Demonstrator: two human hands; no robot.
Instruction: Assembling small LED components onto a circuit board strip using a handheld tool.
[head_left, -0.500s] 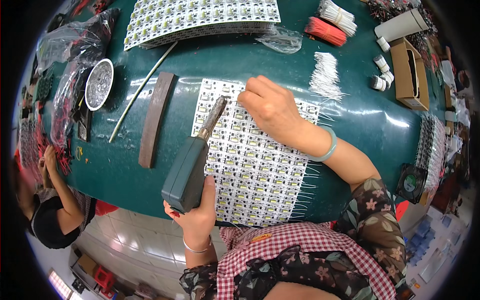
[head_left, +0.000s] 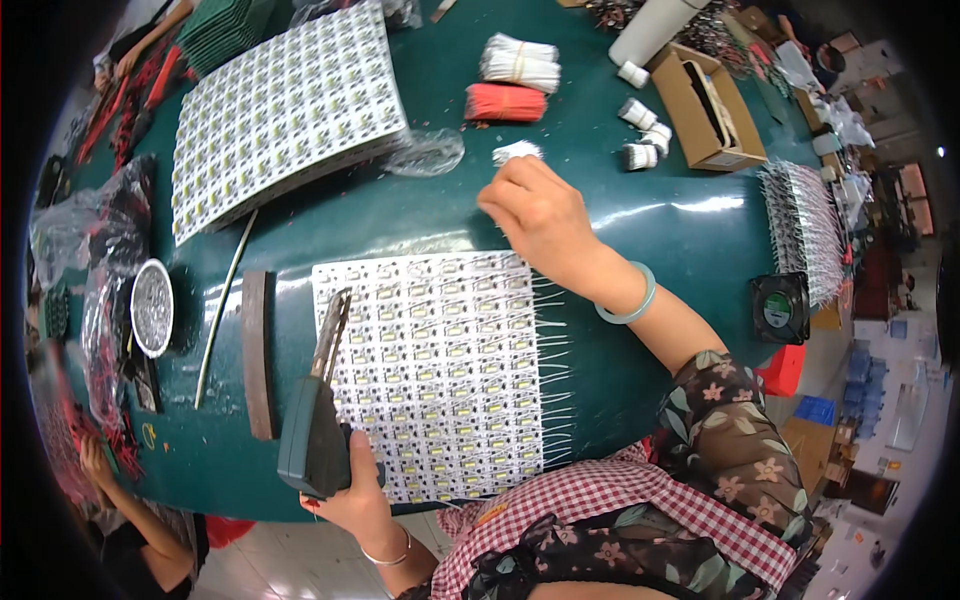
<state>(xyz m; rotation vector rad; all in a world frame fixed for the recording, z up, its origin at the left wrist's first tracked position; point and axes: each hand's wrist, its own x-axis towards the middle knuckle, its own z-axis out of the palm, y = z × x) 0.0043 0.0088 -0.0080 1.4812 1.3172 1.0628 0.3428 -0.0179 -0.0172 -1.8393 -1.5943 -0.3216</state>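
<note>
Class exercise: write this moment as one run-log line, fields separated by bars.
left hand: grips soldering iron | iron tip: over circuit panel | right hand: reaching at white wire bundle | surface: green table

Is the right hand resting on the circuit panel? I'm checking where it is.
No, the right hand is beyond the panel, at a small white wire bundle.

Your right hand [head_left: 540,215] has lifted off the panel of small white circuit boards [head_left: 430,370] and reached forward to the small white wire bundle [head_left: 517,151] beyond it.
</note>
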